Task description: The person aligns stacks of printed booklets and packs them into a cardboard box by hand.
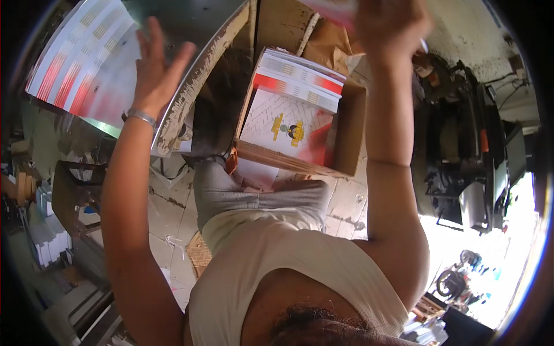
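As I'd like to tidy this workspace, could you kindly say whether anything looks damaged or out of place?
Yes: the worktop's edge between the left hand and the open cardboard box looks ragged, with its facing apparently chipped away. Thin pale scraps also lie loose on the tiled floor.

Motorcycle (457, 278) in daylight, tiled floor (167, 218)

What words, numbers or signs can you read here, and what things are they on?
I can't read out any words or numbers.
White paper cover with a red corner in the open brown cardboard box: yellow marks and a small emblem, too small to read.
White-and-red stacked booklets in that box: rows of tiny marks, too small.
White-and-red paper stacks at upper left: striped marks, too blurred.
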Demonstrator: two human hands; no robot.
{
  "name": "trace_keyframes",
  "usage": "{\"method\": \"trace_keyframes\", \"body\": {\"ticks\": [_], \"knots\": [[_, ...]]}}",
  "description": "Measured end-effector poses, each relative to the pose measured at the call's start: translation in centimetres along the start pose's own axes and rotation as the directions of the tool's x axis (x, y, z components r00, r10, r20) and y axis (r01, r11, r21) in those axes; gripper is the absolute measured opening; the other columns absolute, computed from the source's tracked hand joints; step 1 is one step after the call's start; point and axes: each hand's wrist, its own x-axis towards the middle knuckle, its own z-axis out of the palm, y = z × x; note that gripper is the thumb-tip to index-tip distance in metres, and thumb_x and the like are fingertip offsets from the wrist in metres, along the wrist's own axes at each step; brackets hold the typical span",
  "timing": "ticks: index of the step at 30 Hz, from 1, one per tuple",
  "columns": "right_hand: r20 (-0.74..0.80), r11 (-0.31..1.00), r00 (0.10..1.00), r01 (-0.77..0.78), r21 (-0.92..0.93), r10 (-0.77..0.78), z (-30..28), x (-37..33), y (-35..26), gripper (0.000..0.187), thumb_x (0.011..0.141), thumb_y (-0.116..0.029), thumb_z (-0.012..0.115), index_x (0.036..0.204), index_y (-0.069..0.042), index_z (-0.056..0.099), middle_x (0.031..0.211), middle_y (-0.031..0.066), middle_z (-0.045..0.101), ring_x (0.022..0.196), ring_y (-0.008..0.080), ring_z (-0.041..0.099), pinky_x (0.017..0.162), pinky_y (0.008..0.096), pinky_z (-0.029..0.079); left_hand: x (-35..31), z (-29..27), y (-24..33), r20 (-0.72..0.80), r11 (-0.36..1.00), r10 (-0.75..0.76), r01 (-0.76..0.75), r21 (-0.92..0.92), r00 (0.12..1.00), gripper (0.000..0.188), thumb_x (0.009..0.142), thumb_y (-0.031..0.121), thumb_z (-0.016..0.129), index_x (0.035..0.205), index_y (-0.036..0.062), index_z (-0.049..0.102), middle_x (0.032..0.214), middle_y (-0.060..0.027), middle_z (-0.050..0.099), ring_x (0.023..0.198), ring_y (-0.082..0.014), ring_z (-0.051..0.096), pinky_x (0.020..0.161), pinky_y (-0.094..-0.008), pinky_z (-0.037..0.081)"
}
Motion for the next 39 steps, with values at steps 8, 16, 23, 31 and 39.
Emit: {"method": "trace_keyframes", "body": {"ticks": [8, 16, 23, 31, 39], "knots": [[0.231, 0.997, 0.971, -0.048, -0.067, 0.062, 14.6, -6.7, -9.3, 0.028, 0.081, -0.020, 0.071, 0.109, -0.018, 0.067, 0.096, 0.0044, 0.070, 0.090, 0.0288, 0.070, 0.086, 0.0436, 0.054, -0.4, -1.9, -2.0, -0.218, 0.415, -0.391, -0.040, -0.909, 0.894, 0.098, 0.099, 0.072, 0.038, 0.164, 0.0019, 0.013, 0.171, -0.0151, 0.014, 0.156, -0.0315, 0.017, 0.129, -0.0430, 0.010], [-0.125, 0.711, 0.702, -0.701, 0.055, 0.701, 8.3, -24.0, -4.1, 0.056, 0.076, -0.021, 0.088, 0.125, -0.007, 0.064, 0.131, 0.0153, 0.063, 0.127, 0.0367, 0.055, 0.110, 0.0458, 0.042, 0.0, -2.9, -3.8, -0.262, 0.556, -0.561, 0.123, -0.822, 0.785, 0.077, 0.102, 0.050, 0.048, 0.158, 0.0013, 0.029, 0.167, -0.0183, 0.025, 0.156, -0.0310, 0.021, 0.127, -0.0411, 0.013], [-0.354, 0.231, 0.040, -0.825, 0.516, 0.934, 0.5, -37.5, 3.7, 0.050, 0.109, -0.038, 0.049, 0.132, 0.004, 0.061, 0.131, 0.0198, 0.066, 0.123, 0.0287, 0.061, 0.107, 0.0379, 0.045, -2.4, -8.5, -8.7, -0.302, 0.609, -0.468, 0.056, -0.791, 0.831, 0.070, 0.105, 0.052, 0.039, 0.160, 0.0097, 0.030, 0.168, -0.0092, 0.027, 0.157, -0.0282, 0.019, 0.128, -0.0506, 0.008], [0.047, -0.270, -0.460, -0.433, 0.860, 0.887, -1.1, -36.2, -3.5, 0.065, 0.103, -0.039, 0.060, 0.147, 0.007, 0.049, 0.132, 0.0203, 0.064, 0.119, 0.0259, 0.062, 0.104, 0.0374, 0.047, -15.8, -5.3, -0.9, -0.437, 0.938, 0.304, -0.186, 0.292, 0.846, 0.041, 0.103, 0.025, 0.060, 0.130, -0.0060, 0.057, 0.131, -0.0210, 0.060, 0.110, -0.0333, 0.060, 0.098, -0.0488, 0.047], [0.060, -0.359, -0.429, -0.664, 0.656, 0.902, 2.3, -35.7, -2.3, 0.068, 0.100, -0.038, 0.062, 0.147, 0.009, 0.046, 0.131, 0.0265, 0.064, 0.120, 0.0376, 0.063, 0.104, 0.0428, 0.046, -21.5, 8.2, 4.8, 0.339, 0.958, -0.269, 0.287, -0.003, 0.901, 0.057, 0.102, 0.018, 0.061, 0.152, 0.0013, 0.039, 0.151, -0.0171, 0.048, 0.133, -0.0305, 0.049, 0.111, -0.0439, 0.038]]}}
